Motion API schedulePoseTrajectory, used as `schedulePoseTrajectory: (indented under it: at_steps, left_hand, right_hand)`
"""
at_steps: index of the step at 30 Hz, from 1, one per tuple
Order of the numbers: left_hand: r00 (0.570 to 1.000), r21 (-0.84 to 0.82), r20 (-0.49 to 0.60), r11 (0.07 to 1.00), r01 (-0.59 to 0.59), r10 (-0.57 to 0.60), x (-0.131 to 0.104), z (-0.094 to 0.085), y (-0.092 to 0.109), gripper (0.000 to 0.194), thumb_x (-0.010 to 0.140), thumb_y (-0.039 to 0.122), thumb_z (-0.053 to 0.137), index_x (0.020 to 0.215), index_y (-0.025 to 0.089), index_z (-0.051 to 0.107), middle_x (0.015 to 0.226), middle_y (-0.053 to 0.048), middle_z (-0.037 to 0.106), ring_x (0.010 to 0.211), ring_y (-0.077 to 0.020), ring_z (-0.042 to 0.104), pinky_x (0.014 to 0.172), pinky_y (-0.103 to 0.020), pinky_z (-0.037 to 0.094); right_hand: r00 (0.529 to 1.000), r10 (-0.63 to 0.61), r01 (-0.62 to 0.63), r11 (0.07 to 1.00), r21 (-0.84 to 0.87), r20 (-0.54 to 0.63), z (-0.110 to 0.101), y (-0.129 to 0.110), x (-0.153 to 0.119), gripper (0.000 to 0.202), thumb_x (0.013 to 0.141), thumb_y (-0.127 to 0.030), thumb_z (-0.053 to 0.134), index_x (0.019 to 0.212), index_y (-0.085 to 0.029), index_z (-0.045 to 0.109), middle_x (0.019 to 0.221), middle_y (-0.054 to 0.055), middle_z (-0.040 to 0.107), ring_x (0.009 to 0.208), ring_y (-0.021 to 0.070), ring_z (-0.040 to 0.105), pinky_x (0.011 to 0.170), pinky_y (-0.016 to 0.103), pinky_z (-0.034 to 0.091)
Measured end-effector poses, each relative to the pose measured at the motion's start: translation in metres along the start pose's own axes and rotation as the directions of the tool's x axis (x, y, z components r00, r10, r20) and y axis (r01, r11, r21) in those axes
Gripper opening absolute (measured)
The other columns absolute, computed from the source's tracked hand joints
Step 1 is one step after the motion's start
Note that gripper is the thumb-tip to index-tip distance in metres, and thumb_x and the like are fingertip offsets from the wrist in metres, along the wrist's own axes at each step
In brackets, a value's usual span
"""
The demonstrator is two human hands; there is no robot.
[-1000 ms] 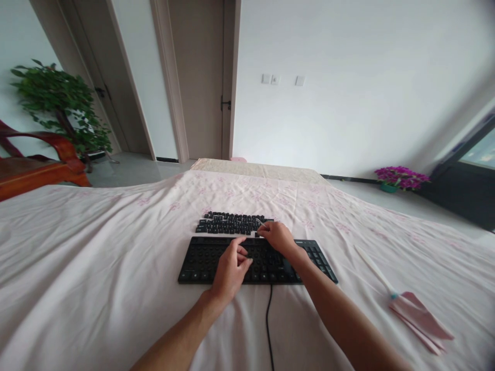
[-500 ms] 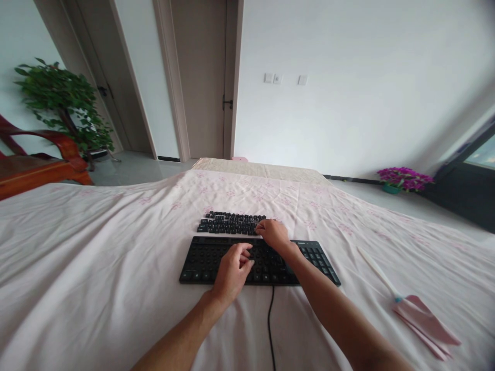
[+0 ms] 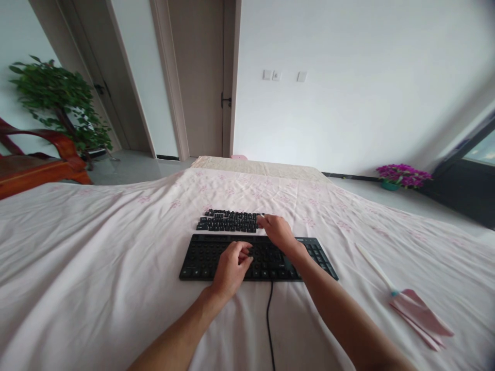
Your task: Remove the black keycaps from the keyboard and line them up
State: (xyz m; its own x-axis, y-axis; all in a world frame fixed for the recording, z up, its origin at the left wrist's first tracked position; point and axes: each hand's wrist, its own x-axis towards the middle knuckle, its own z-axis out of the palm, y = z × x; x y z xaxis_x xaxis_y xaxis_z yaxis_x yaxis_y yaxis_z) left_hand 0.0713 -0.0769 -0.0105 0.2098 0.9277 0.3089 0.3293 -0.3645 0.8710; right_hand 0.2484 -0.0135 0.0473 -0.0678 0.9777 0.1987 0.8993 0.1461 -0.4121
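A black keyboard [image 3: 201, 260] lies on the pale pink cloth, many of its key spots without caps on the left and middle. Behind it, rows of loose black keycaps [image 3: 228, 222] lie on the cloth. Over the middle of the keyboard rests my left hand [image 3: 232, 265], its fingers curled and thumb near the fingertips; whatever is between them is too small to make out. My right hand [image 3: 275, 229] reaches past the keyboard to the right end of the keycap rows, fingers pinched together, and what they hold is hidden.
A black cable [image 3: 269, 324] runs from the keyboard towards me. On the right lies a pink duster [image 3: 419, 317] with a white handle. Further off stand a wooden chair [image 3: 42, 167], a green plant [image 3: 58, 98] and purple flowers [image 3: 404, 175].
My right hand has shifted slightly at the right end of the keycap rows. My left hand keeps nearly the same place over the keyboard. The whole view has moved a little.
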Motion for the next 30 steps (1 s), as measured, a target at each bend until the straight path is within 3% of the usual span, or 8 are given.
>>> schedulePoseTrajectory:
  at_steps: [4, 7, 10, 12, 20, 30]
  left_hand:
    - [1.000, -0.018, 0.010, 1.000, 0.007, -0.007, 0.000, -0.001, 0.000, 0.026, 0.075, 0.010, 0.058, 0.100, 0.018, 0.062, 0.089, -0.002, 0.060, 0.073, -0.0102, 0.061, 0.073, -0.025, 0.051]
    - [0.999, -0.026, 0.039, 1.000, 0.009, -0.008, -0.001, -0.001, 0.001, 0.029, 0.075, 0.009, 0.058, 0.102, 0.019, 0.061, 0.091, -0.001, 0.059, 0.070, -0.0086, 0.060, 0.072, -0.024, 0.051]
    - [0.996, -0.006, 0.084, 1.000, -0.001, 0.002, -0.003, -0.001, 0.004, 0.033, 0.074, 0.010, 0.060, 0.105, 0.020, 0.060, 0.094, -0.001, 0.058, 0.070, -0.0085, 0.059, 0.070, -0.024, 0.050]
    - [0.994, 0.027, 0.109, 1.000, -0.011, 0.008, -0.004, -0.001, 0.006, 0.035, 0.073, 0.012, 0.063, 0.106, 0.021, 0.060, 0.095, -0.001, 0.059, 0.072, -0.0096, 0.060, 0.070, -0.024, 0.049]
    - [0.980, 0.158, 0.186, 0.983, -0.097, 0.066, -0.006, 0.001, 0.008, 0.031, 0.072, 0.014, 0.068, 0.101, 0.025, 0.064, 0.095, 0.001, 0.059, 0.073, -0.0104, 0.059, 0.071, -0.023, 0.046]
    - [0.957, 0.372, 0.291, 0.921, -0.115, 0.002, 0.011, 0.012, 0.014, 0.016, 0.071, 0.029, 0.072, 0.083, 0.022, 0.065, 0.080, 0.003, 0.061, 0.073, -0.0139, 0.058, 0.062, -0.023, 0.036]
  right_hand:
    - [0.965, -0.258, 0.263, 0.957, 0.122, -0.053, -0.024, -0.006, -0.023, 0.043, 0.098, -0.035, 0.030, 0.086, -0.022, 0.069, 0.086, 0.004, 0.069, 0.087, 0.0163, 0.061, 0.083, 0.027, 0.039]
    - [0.970, -0.238, 0.241, 0.940, 0.239, -0.044, -0.028, -0.004, -0.041, 0.042, 0.097, -0.036, 0.033, 0.083, -0.022, 0.069, 0.078, 0.001, 0.066, 0.071, 0.0138, 0.059, 0.072, 0.025, 0.044]
    - [0.978, -0.206, 0.181, 0.880, 0.438, 0.009, -0.020, 0.003, -0.054, 0.043, 0.096, -0.043, 0.035, 0.082, -0.018, 0.068, 0.075, 0.001, 0.063, 0.052, 0.0096, 0.053, 0.054, 0.022, 0.043]
    - [0.974, -0.224, 0.185, 0.848, 0.496, 0.021, -0.014, 0.007, -0.060, 0.044, 0.095, -0.045, 0.038, 0.079, -0.016, 0.067, 0.076, 0.002, 0.062, 0.050, 0.0086, 0.052, 0.051, 0.021, 0.043]
    - [0.904, -0.421, 0.338, 0.811, 0.478, 0.073, -0.017, 0.002, -0.067, 0.044, 0.094, -0.046, 0.041, 0.072, -0.016, 0.065, 0.074, 0.003, 0.061, 0.064, 0.0119, 0.055, 0.059, 0.022, 0.043]
    - [0.773, -0.632, 0.558, 0.718, 0.416, 0.054, -0.010, 0.010, -0.062, 0.052, 0.093, -0.055, 0.034, 0.079, -0.017, 0.067, 0.075, 0.005, 0.063, 0.072, 0.0146, 0.058, 0.070, 0.026, 0.043]
